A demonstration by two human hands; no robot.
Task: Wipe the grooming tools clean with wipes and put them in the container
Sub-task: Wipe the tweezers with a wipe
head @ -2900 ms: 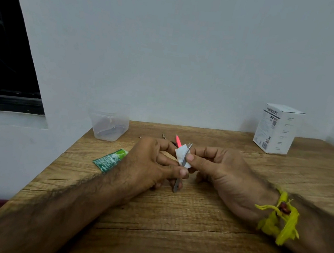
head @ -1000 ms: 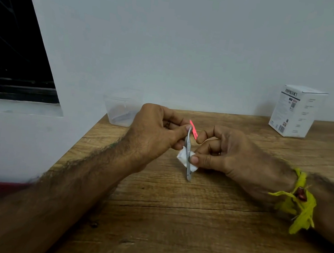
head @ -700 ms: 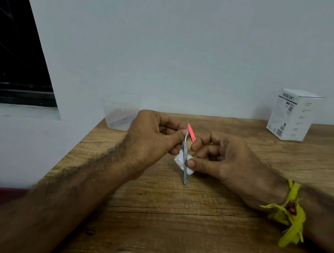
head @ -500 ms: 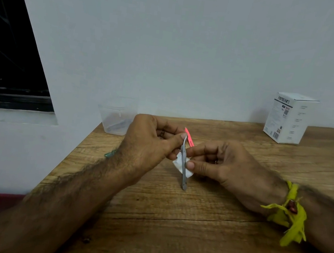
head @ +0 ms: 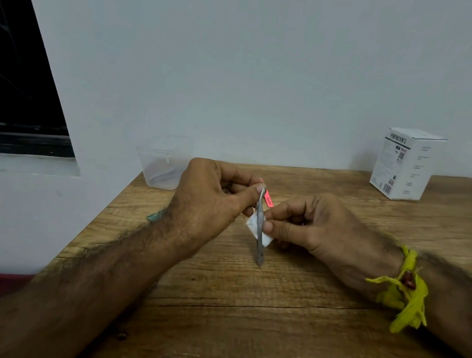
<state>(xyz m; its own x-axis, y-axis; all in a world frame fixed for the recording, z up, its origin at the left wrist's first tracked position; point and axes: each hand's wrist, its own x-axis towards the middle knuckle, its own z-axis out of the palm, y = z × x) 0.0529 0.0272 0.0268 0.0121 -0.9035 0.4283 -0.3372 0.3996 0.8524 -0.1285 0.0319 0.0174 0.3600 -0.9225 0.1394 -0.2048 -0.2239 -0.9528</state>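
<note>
- Far left, the clear container sits at the back edge of the surface, against the wall; at least one tool already lies inside it. We judge that's the drop-off for the piece in hand.
- A green wipe packet peeks out from behind our left forearm.
- Left hand: fingers curled, thumb and forefinger pinching the top end of the metal tool, holding it near upright, tip down and close above the wood. That steadies it for wiping.
- A pink tool shows just behind the metal one; who holds it, we can't tell.
- Right hand: thumb and fingers pinching the folded white wipe around the tool's mid-shaft, so the grip itself does the wiping.
- Far right, a white box stands well apart, unused.
</note>
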